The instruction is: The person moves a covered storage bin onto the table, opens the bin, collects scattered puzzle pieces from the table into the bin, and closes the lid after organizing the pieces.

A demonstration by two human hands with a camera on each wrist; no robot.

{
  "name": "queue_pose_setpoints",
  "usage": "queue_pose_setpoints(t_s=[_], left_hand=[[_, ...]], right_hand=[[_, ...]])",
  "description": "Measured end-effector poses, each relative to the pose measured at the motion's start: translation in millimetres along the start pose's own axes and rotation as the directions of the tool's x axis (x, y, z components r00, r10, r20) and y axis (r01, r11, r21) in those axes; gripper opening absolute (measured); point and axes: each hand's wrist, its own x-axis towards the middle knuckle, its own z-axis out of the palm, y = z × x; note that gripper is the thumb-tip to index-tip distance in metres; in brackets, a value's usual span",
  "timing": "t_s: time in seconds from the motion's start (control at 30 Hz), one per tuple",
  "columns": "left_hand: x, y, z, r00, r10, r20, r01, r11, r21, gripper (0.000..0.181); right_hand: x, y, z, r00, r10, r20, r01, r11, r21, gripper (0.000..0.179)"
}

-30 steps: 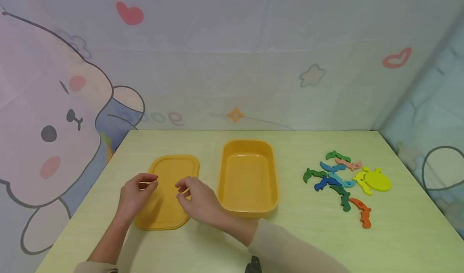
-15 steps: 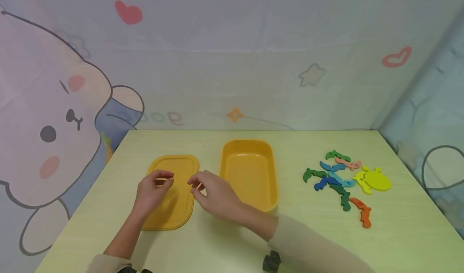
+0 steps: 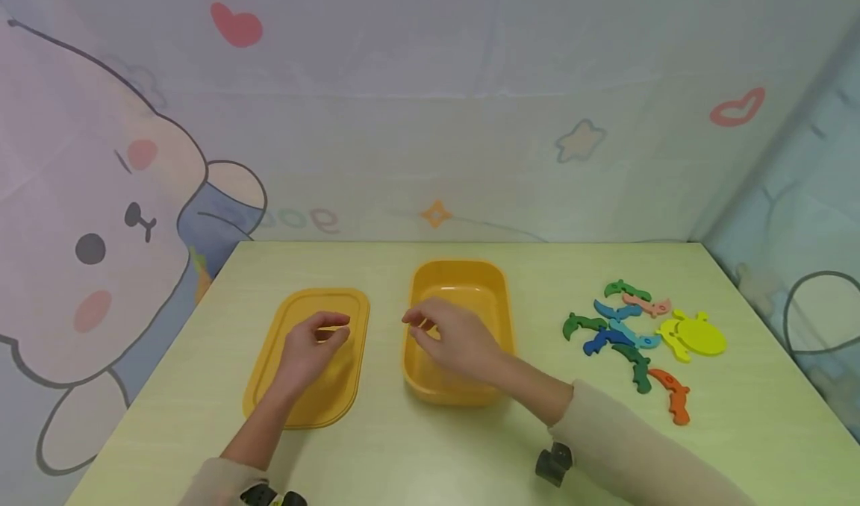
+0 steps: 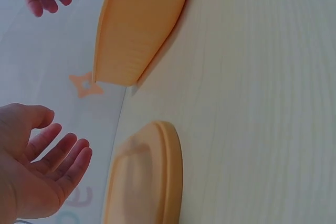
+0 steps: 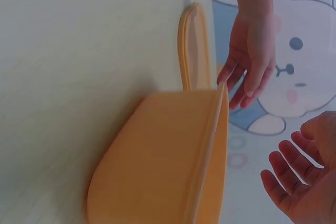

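Above the flat yellow lid point(image 3: 269, 368) on the left of the table is my left hand point(image 3: 305, 353), its fingers loosely bent and holding nothing. My right hand point(image 3: 457, 336) hovers over the deep yellow box point(image 3: 463, 398), also holding nothing. In the left wrist view the left hand's point(image 4: 44, 166) fingers are spread and relaxed, apart from the lid point(image 4: 169, 171). The right wrist view shows the right hand point(image 5: 307, 174) beside the box's rim, with a gap between them. Part of the box's inside is hidden behind the right hand.
Several colourful toy pieces lie on the right of the table, among them an orange piece point(image 3: 674, 395), a dark blue piece point(image 3: 605, 339) and a pink piece point(image 3: 646, 304). A round yellow piece point(image 3: 701, 336) is at their right. A printed cloth point(image 3: 376, 118) hangs behind the table.
Both hands have moved right: the left across the lid, the right from beside the lid to over the box. Lid, box and toy pieces stay where they were.
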Motion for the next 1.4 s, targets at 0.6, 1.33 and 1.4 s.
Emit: queue_pose_setpoints(t_s=[0.6, 1.33, 1.4], left_hand=[[12.0, 5.9, 32.9, 0.991, -0.035, 0.129, 0.052, 0.990, -0.128, 0.036], [10.6, 18.1, 64.1, 0.957, -0.075, 0.279, 0.148, 0.957, -0.251, 0.048], [10.5, 18.8, 66.7, 0.957, -0.079, 0.279, 0.151, 0.957, -0.246, 0.049]], right_hand=[[-17.9, 62, -48, 0.995, 0.084, -0.055, -0.090, 0.988, -0.125, 0.024], [-36.6, 119, -91, 0.997, 0.054, -0.047, -0.064, 0.964, -0.259, 0.034], [-38.0, 123, -95, 0.998, 0.044, -0.051, -0.056, 0.960, -0.274, 0.034]])
